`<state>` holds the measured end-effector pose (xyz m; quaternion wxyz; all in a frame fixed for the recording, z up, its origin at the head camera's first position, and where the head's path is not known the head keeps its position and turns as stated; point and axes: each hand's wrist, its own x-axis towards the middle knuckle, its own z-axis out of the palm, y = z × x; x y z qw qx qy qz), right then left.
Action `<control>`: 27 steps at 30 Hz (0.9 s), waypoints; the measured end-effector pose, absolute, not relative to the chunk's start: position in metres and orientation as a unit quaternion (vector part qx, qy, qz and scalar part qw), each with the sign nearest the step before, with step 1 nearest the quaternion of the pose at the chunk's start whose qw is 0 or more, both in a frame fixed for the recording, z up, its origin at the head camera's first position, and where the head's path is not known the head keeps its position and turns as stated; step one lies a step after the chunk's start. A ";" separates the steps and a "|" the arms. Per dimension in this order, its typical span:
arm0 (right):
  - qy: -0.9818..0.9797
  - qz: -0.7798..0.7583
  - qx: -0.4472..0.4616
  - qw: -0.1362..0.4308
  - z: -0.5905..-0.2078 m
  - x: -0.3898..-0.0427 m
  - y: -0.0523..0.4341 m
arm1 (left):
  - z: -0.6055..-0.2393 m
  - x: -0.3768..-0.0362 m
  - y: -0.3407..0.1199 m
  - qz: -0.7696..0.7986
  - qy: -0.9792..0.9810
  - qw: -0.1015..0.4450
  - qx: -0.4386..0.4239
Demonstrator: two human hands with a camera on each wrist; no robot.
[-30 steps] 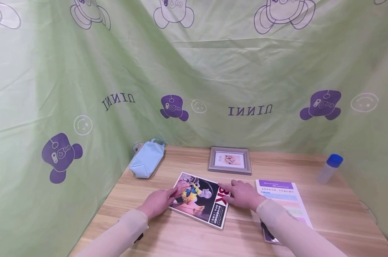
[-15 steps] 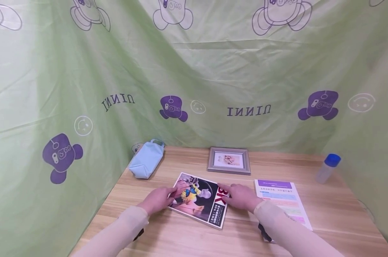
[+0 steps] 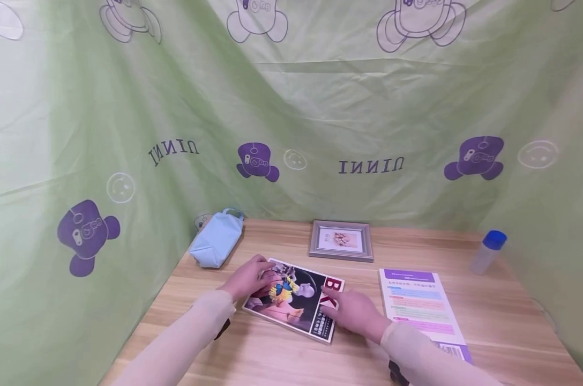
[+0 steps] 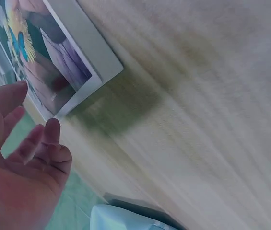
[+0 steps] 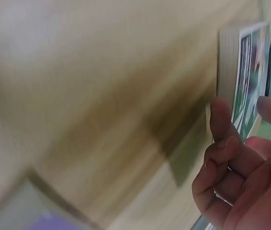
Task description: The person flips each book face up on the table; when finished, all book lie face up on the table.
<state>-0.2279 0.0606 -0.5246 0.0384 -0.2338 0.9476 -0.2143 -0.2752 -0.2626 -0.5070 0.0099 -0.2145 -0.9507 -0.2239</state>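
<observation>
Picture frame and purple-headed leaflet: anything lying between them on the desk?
No. In the head view only bare wooden desk lies between the picture frame and the leaflet; the frame stands further back, the leaflet nearer and to its right.

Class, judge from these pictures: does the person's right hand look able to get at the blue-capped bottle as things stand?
Probably yes. The right hand rests by the magazine; the bottle stands on the same table, with only the flat leaflet between.
</observation>
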 end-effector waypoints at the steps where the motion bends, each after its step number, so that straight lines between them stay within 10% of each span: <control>1: 0.947 -0.214 -0.237 0.035 -0.525 -0.223 0.059 | -0.507 -0.278 -0.261 -0.222 -0.949 0.013 -0.221; 27: 0.930 -0.240 -0.271 0.056 -0.532 -0.204 0.050 | -0.524 -0.297 -0.255 -0.209 -0.948 -0.026 -0.238</control>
